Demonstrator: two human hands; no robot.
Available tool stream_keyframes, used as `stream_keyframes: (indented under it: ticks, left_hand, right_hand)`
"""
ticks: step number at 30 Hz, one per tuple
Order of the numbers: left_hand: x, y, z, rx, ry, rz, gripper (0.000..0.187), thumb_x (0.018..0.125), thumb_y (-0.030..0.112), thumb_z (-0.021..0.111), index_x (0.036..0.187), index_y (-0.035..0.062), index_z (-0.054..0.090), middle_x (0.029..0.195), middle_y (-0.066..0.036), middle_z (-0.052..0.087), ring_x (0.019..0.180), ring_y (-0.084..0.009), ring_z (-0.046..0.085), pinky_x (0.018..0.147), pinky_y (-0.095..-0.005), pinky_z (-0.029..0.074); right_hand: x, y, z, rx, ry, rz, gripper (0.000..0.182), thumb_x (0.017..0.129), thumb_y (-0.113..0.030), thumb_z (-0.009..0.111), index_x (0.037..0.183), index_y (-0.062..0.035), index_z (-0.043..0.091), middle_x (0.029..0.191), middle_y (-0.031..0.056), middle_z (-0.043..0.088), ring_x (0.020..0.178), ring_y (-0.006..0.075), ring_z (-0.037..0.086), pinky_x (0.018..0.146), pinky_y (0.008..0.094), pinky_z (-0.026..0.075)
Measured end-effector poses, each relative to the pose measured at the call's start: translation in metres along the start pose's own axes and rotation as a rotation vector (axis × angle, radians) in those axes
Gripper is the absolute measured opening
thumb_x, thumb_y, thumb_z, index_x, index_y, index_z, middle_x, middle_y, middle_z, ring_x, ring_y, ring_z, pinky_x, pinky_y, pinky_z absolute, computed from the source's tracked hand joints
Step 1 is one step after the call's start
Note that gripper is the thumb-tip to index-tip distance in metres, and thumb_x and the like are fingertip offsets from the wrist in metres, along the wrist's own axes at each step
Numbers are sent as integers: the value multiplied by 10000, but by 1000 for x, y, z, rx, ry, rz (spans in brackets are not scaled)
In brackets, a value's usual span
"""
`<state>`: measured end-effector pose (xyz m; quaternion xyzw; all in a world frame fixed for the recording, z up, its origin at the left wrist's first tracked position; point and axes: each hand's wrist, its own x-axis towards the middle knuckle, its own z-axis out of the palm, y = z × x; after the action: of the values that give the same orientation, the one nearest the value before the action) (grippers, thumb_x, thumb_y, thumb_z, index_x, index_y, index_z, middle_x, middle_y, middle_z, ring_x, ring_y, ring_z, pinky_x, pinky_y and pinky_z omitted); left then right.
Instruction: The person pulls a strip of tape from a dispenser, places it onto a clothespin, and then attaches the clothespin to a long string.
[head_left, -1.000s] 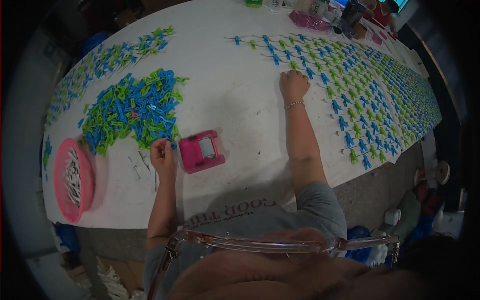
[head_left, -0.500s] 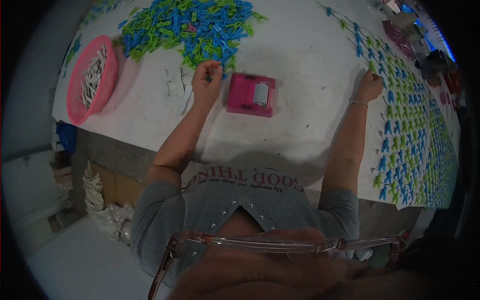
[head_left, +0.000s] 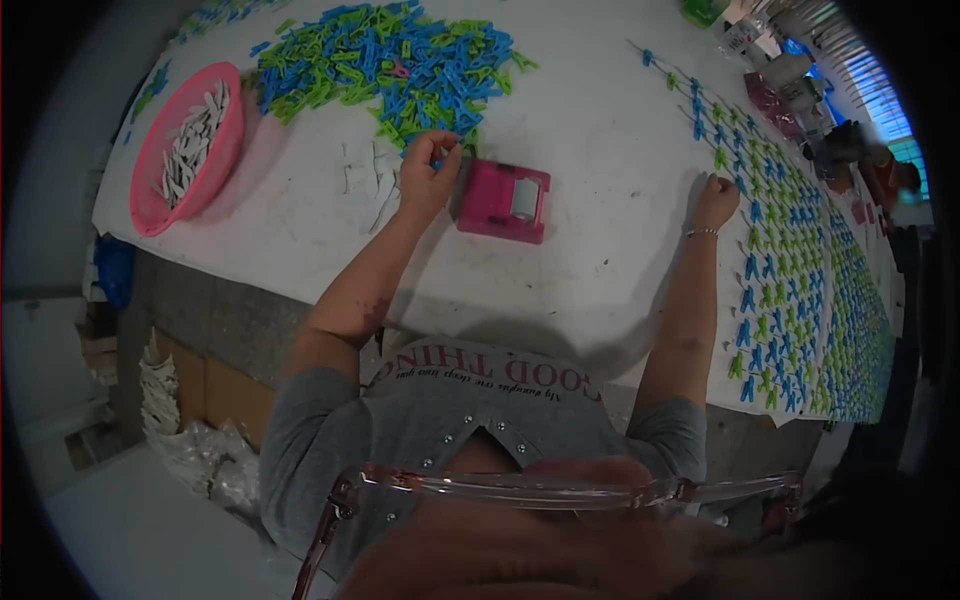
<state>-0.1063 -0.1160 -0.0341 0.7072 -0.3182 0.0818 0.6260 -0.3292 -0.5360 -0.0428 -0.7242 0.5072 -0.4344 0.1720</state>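
Pinched in the left hand (head_left: pixel 428 180), a small blue plastic clip (head_left: pixel 437 161), right at the near edge of the loose heap of blue and green plastic clips (head_left: pixel 385 62) and just beside the pink plastic tape dispenser (head_left: pixel 504 201). Fingers (head_left: pixel 440 150) of that hand curled shut around the clip, thumb against forefinger. Probably very light and stiff, smooth enough to slip, with a sprung jaw; best taken across its flat sides near the middle, away from the jaw, so as not to pop open. Right hand (head_left: pixel 716 196) stretched out to the near end of the laid-out rows of blue and green clips on white strips (head_left: pixel 790 260), fingers bunched and pressing down on something there, too small to tell whether anything is gripped. Further out, a few white paper strips (head_left: pixel 362 180) lying flat on the white bench (head_left: pixel 600 120) left of the held clip, and a round pink plastic basket of white strips (head_left: pixel 185 145) near the bench's left edge. Against half a second ago: left hand shifted a little toward the dispenser, now almost touching it; right hand drawn slightly nearer along the rows; the whole view tipped a little, basket and heap lying lower in the picture.
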Motion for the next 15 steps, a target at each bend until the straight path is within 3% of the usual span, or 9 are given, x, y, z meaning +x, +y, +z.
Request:
stream_keyframes:
  ticks: [1, 3, 7, 9, 15]
  left_hand:
    - [0, 0, -1, 12, -11, -18, 162, 817, 62, 649, 972, 57, 604, 854, -18, 573, 684, -115, 454, 619, -256, 413]
    - [-1, 0, 0, 11, -8, -5, 159, 817, 59, 646, 971, 58, 604, 856, -18, 574, 683, -116, 453, 620, -258, 412]
    - [-3, 1, 0, 22, -24, 1, 151, 818, 52, 638, 965, 58, 604, 855, -17, 573, 681, -119, 450, 622, -257, 410]
    - [-4, 2, 1, 22, -30, 3, 148, 818, 51, 637, 963, 57, 604, 849, -16, 571, 680, -119, 447, 622, -257, 409]
    - [-4, 7, 2, 38, -35, 14, 140, 817, 46, 636, 955, 49, 606, 823, -12, 560, 677, -114, 438, 620, -253, 401]
  right_hand:
    - [-2, -5, -5, 10, 27, -11, 292, 827, -230, 642, 869, 58, 641, 823, 187, 659, 727, 310, 629, 682, 394, 499]
    - [-13, -12, -15, -52, -134, -22, 293, 823, -222, 643, 922, 54, 636, 918, 205, 644, 841, 319, 616, 752, 392, 487]
    - [-44, -20, -21, -92, -140, -144, 301, 819, -212, 643, 983, 39, 619, 1008, 222, 608, 961, 332, 574, 828, 392, 462]
    - [-62, -36, -22, 5, -274, -179, 337, 815, -215, 645, 1047, 23, 590, 1051, 218, 576, 1011, 342, 542, 875, 393, 440]
    - [-110, -75, -23, 230, -365, -214, 323, 813, -190, 645, 1055, 7, 562, 1060, 194, 561, 957, 322, 552, 825, 366, 459]
